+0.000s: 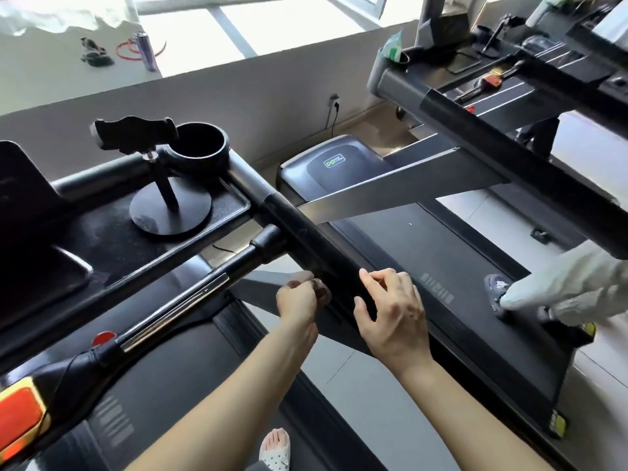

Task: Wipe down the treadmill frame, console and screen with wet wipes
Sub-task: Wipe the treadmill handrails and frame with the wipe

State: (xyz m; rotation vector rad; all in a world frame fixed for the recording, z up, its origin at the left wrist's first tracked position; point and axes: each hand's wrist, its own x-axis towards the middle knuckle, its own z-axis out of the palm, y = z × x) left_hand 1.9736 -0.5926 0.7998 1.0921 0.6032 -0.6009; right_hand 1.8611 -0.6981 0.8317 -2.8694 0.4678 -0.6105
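The black padded handrail (306, 239) of the near treadmill runs from the console tray (112, 239) down toward me. My left hand (297, 300) is at the rail's left side, its fingertips pinched together against it; no wipe shows in it. My right hand (390, 311) rests on the rail's right side with fingers apart and curled, holding nothing. A green wet-wipe pack (394, 45) stands in the cup holder of the neighbouring treadmill, far from both hands. The screen is out of view.
A black phone stand (170, 205) and a round cup holder (200, 144) sit on the console tray. A silver grip bar (176, 307) leads to an orange safety key (20, 413). Another person's leg in light trousers (560, 287) stands on the neighbouring treadmill's belt (441, 266).
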